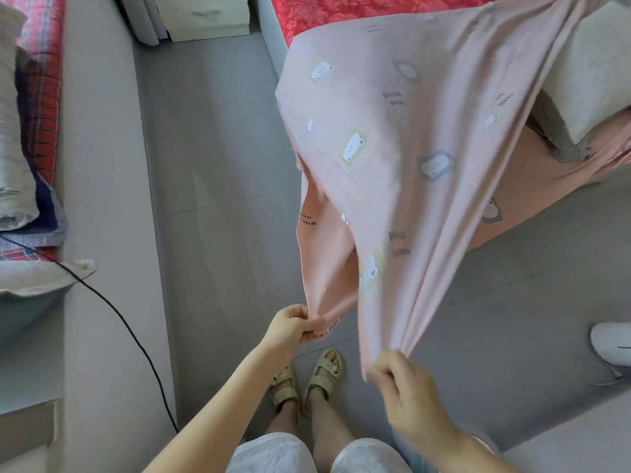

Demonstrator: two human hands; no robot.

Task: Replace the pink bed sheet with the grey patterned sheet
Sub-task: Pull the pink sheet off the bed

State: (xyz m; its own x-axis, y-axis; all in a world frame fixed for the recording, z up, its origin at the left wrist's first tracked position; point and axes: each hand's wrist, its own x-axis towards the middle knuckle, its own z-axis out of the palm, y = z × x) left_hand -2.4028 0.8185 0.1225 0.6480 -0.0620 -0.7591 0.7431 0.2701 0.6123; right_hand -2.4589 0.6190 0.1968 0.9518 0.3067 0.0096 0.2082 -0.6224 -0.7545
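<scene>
The sheet [392, 148] I hold is pale pink, printed with small white cartoon animals — some framed in pale yellow, some in grey-blue — and bits of dark lettering; its hem carries red lettering. The mattress [358, 11] it comes off is red with a floral pattern. On it lies a folded quilt [594, 73], cream-white with a grey underside. The floor [222, 165] is plain grey tile. My sandals [304, 380] are beige — my shorts [273, 455] white. At the left, red plaid bedding [44, 97] and a black cable [136, 336].
</scene>
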